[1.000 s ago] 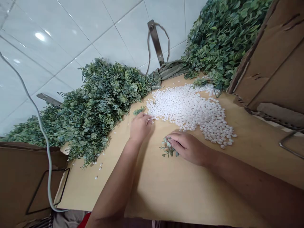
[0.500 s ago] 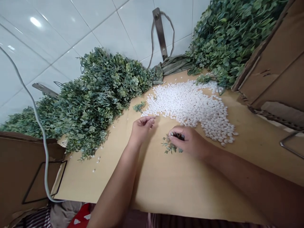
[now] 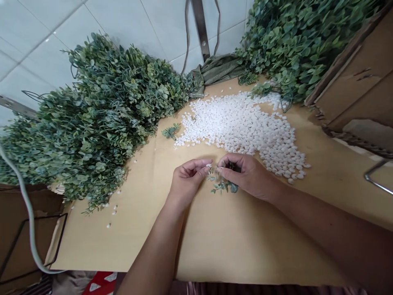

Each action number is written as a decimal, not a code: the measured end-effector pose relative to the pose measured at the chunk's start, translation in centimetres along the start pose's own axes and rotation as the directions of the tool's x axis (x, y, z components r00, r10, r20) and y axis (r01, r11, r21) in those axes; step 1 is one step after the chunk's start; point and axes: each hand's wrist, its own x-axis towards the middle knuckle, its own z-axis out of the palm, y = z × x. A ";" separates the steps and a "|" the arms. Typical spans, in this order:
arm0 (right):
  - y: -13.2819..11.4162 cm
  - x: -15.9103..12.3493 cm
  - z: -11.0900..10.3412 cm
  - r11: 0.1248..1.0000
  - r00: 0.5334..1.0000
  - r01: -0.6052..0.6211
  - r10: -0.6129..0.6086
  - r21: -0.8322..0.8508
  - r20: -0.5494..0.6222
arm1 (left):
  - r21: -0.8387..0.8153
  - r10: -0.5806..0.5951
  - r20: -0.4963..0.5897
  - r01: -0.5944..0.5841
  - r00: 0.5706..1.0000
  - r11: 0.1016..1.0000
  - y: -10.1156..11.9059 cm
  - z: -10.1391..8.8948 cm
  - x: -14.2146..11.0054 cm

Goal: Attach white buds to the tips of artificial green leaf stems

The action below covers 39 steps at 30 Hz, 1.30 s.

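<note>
Pinching, left hand (image 3: 188, 178): thumb and forefinger pressed together on a white bead (image 3: 209, 166), its detail too small to tell.
Pinching, right hand (image 3: 248, 174): thumb and forefinger on a leafy sprig (image 3: 221, 187); something dark lies within the curled fingers, unclear.
Sprig, place: over the table (image 3: 245, 237), leaves hanging below the right fingertips, near the bead.
Sprig, handling: probably light and springy, the leaves liable to pull off; best taken by the stem.
Bead, handling: probably light, hard, rather slippery; best gripped at its edges.
Pile (image 3: 233, 123): many white beads, loose on the table beyond the hands, in no container.
Foliage: one heap at left (image 3: 107, 110), one at right (image 3: 301, 49).
Boxes: cardboard, right (image 3: 362, 86) and lower left (image 3: 12, 200); contents not visible.
</note>
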 end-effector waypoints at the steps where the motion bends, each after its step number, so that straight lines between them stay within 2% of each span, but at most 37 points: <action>1: 0.1 0.0 0.1 1.000 1.000 0.002 -0.002 -0.006 -0.005 | -0.001 0.006 -0.006 -0.006 1.000 1.000 -0.2 0.0 0.1; 6: 0.1 -0.1 0.2 0.998 0.999 -0.044 0.045 -0.044 0.024 | 0.028 0.060 -0.015 -0.060 0.998 0.998 -0.5 0.2 0.1; 12: 0.1 -0.2 0.0 0.998 0.999 -0.022 0.023 -0.051 0.022 | 0.037 0.054 0.021 -0.055 0.998 0.998 -0.4 0.3 -0.2; 20: -0.3 -0.3 0.1 0.999 1.000 -0.003 0.004 -0.033 0.016 | -0.034 0.025 0.088 -0.022 0.996 0.999 -0.5 0.2 -0.2; 31: -0.2 -0.3 0.1 0.999 1.000 0.017 -0.017 -0.050 0.001 | 0.028 0.100 0.121 -0.104 0.988 0.994 -0.4 -0.3 -0.2; 34: -0.2 -0.4 0.1 0.994 0.999 0.047 -0.047 -0.097 0.001 | 0.069 0.111 0.121 -0.120 0.986 0.990 -0.1 -0.3 -0.3; 39: 0.1 -0.6 0.4 0.974 0.992 0.103 -0.115 -0.203 -0.046 | 0.078 0.075 0.085 -0.082 0.994 0.994 -0.1 -0.1 -0.2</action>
